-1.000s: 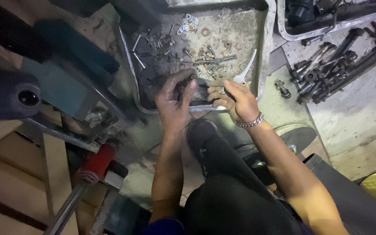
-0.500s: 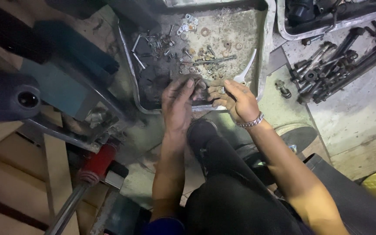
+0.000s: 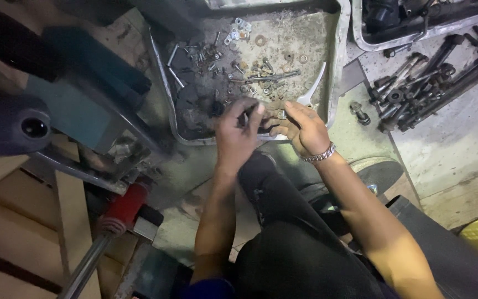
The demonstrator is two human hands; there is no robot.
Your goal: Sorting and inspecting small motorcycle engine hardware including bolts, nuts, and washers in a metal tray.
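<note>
Over the metal tray (image 3: 336, 66), left hand (image 3: 238, 135) has shifted toward right hand (image 3: 302, 128).

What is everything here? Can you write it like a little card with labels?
place: gritty workshop floor, seen from above
left hand: fingers curled at the near edge of the metal tray, on something small and dark, too dim to name
right hand: beside the left, cupped, with small metal bits in its fingers
in the tray: loose screws and washers, one pale lever
right of tray: heap of long dark bolts
wrist: metal bracelet
</note>
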